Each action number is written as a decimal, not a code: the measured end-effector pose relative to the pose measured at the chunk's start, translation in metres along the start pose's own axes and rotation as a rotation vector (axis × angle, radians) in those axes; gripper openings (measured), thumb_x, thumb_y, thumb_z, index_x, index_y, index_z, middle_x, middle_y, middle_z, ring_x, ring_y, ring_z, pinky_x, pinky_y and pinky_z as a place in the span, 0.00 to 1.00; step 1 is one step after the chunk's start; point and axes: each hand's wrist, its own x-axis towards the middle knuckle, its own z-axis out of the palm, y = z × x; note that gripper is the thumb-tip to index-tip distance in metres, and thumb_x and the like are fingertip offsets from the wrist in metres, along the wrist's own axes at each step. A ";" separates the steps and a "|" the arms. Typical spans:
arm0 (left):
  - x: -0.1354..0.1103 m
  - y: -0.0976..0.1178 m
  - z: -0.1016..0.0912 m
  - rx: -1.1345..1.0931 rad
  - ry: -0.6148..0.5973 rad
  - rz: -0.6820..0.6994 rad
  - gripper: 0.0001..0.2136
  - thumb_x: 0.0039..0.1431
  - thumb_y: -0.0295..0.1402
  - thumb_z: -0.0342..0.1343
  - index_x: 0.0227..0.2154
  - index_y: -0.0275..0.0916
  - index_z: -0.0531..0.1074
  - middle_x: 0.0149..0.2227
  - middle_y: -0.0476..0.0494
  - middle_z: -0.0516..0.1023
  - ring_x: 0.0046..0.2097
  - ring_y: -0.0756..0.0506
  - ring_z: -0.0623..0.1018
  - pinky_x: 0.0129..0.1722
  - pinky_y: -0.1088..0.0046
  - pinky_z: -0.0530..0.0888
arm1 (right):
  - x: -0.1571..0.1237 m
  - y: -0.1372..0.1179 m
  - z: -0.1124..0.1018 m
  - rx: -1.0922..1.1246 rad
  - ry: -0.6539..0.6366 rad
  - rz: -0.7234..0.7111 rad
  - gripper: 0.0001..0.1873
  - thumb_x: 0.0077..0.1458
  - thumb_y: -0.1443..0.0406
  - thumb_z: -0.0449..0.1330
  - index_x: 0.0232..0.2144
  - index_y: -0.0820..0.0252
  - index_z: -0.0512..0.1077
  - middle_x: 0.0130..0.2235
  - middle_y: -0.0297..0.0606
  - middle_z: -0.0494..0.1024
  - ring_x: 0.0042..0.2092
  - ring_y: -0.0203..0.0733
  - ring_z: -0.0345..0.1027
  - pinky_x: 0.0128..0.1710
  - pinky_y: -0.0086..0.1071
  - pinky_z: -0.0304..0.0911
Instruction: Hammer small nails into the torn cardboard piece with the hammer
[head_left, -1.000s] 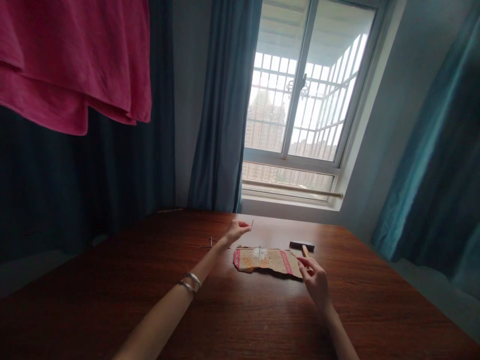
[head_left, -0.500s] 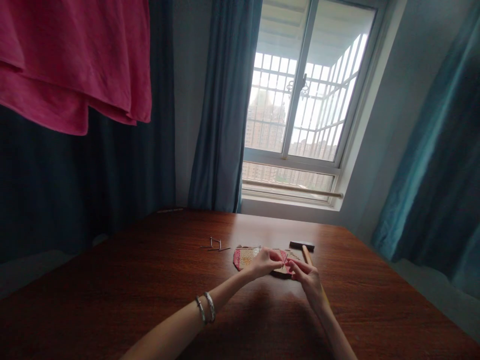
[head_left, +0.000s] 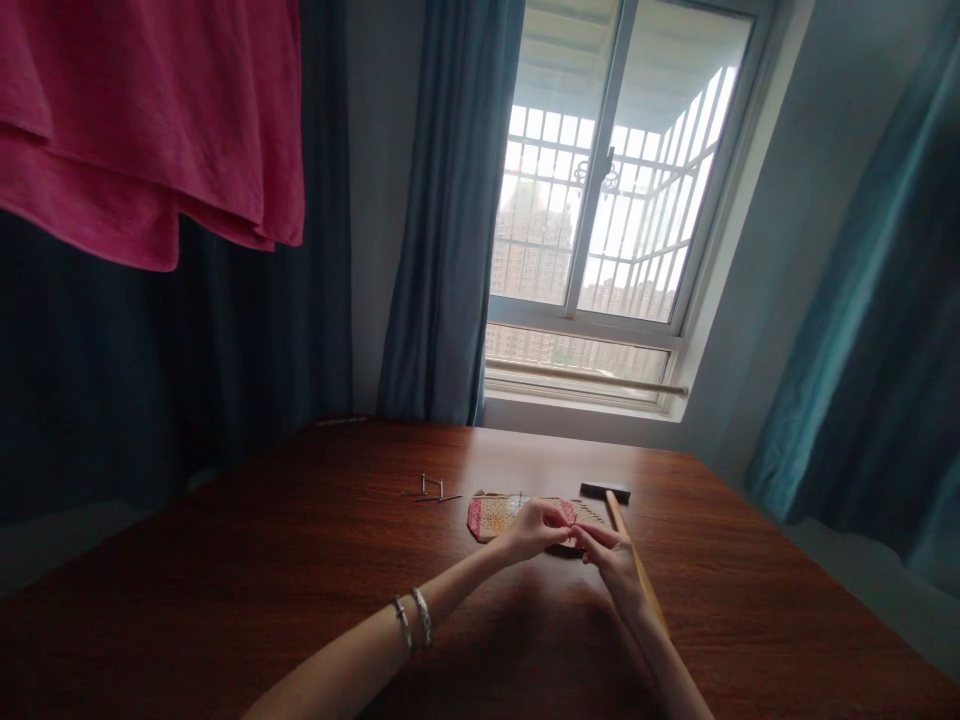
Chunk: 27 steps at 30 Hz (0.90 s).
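Note:
A small patterned board (head_left: 495, 515), tan with pink ends, lies flat on the wooden table (head_left: 300, 580). My left hand (head_left: 534, 528) rests over its right part with fingers pinched together; earlier it held a nail, too small to see here. My right hand (head_left: 611, 560) meets it fingertip to fingertip, also pinched. A thin nail stands upright in the board at its far edge. A hammer (head_left: 622, 535) with a dark head and pale wooden handle lies just right of my right hand. Bangles (head_left: 412, 620) circle my left wrist.
Several loose nails (head_left: 431, 488) lie on the table left of the board. A pink cloth (head_left: 150, 120) hangs at upper left. Blue curtains (head_left: 450, 210) flank a barred window (head_left: 600, 200) beyond the table's far edge.
My left hand, which held a nail up beyond the board, has come down over the board's right part. My right hand moved in to meet it.

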 end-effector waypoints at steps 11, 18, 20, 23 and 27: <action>0.025 -0.018 -0.070 0.020 0.348 -0.082 0.13 0.52 0.34 0.51 0.36 0.33 0.75 0.34 0.42 0.78 0.35 0.47 0.75 0.34 0.74 0.70 | 0.044 0.009 0.022 0.076 0.138 0.000 0.24 0.39 0.49 0.63 0.30 0.64 0.79 0.29 0.44 0.79 0.28 0.41 0.70 0.23 0.30 0.65; 0.028 -0.076 -0.075 -0.181 0.547 -0.343 0.14 0.49 0.22 0.45 0.38 0.30 0.71 0.31 0.41 0.76 0.32 0.51 0.75 0.30 0.78 0.71 | 0.079 0.025 0.058 -0.068 0.077 -0.081 0.26 0.42 0.46 0.59 0.28 0.64 0.78 0.27 0.44 0.79 0.27 0.42 0.70 0.23 0.30 0.64; 0.028 -0.084 -0.071 -0.198 0.543 -0.367 0.14 0.49 0.21 0.44 0.37 0.31 0.70 0.31 0.42 0.76 0.31 0.51 0.75 0.30 0.78 0.71 | 0.083 0.028 0.064 -0.106 0.036 -0.114 0.23 0.44 0.48 0.58 0.28 0.63 0.78 0.27 0.43 0.80 0.29 0.44 0.71 0.27 0.32 0.65; 0.029 -0.091 -0.067 -0.175 0.516 -0.366 0.14 0.47 0.21 0.44 0.36 0.32 0.71 0.28 0.45 0.76 0.29 0.51 0.74 0.30 0.77 0.70 | 0.085 0.034 0.067 -0.172 -0.010 -0.162 0.20 0.45 0.50 0.58 0.28 0.61 0.78 0.28 0.41 0.80 0.32 0.46 0.72 0.33 0.35 0.65; 0.027 -0.097 -0.064 -0.123 0.508 -0.284 0.14 0.46 0.22 0.45 0.34 0.33 0.71 0.26 0.47 0.74 0.28 0.51 0.73 0.30 0.76 0.70 | 0.084 0.042 0.068 -0.252 -0.042 -0.200 0.18 0.46 0.53 0.57 0.29 0.58 0.79 0.30 0.40 0.81 0.32 0.47 0.72 0.33 0.36 0.66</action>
